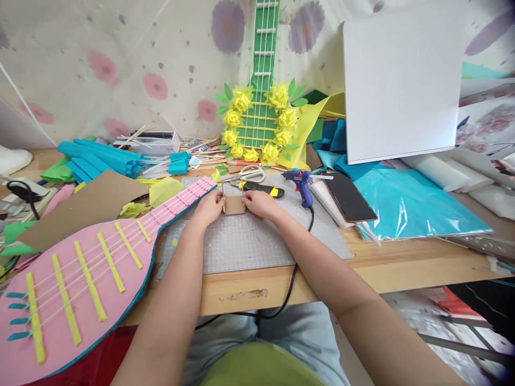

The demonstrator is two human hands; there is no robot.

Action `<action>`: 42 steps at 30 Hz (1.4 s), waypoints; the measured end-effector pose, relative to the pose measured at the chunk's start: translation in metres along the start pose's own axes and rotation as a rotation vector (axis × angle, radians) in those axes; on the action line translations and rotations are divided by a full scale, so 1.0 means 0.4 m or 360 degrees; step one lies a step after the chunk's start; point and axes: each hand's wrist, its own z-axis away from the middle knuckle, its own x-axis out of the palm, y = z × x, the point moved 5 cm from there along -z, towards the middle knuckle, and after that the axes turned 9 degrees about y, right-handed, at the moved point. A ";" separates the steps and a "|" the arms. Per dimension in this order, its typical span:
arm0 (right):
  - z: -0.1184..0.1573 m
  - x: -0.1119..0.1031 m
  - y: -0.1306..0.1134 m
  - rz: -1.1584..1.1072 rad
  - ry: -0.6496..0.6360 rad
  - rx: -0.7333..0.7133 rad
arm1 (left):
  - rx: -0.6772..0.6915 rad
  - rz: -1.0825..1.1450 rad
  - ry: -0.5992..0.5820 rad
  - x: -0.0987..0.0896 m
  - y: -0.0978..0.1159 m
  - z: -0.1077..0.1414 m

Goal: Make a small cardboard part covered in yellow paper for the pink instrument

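A small brown cardboard piece [235, 206] rests on the grey cutting mat [257, 246], with a thin strip standing up at each side. My left hand [209, 207] is closed in a pinch at its left side. Across from it, my right hand [258, 204] pinches the right side. Just beyond lie a black and yellow utility knife [265, 190] and scissors with pale handles [252, 173]. A blue glue gun [302, 187] sits right of the knife. The neck of a pink paper guitar [90, 273] with yellow strips reaches close to my left hand.
A green paper guitar [260, 115] with yellow flowers stands at the back. A dark phone [350, 197], a blue plastic-wrapped sheet [414, 206] and a white board [402, 86] are on the right. The glue gun's cord [293, 284] hangs over the front edge. Cardboard [86, 209] lies left.
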 end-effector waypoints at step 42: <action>0.013 0.003 -0.011 0.0185 0.0003 -0.0190 | 0.0142 -0.0328 -0.0155 -0.005 0.034 0.012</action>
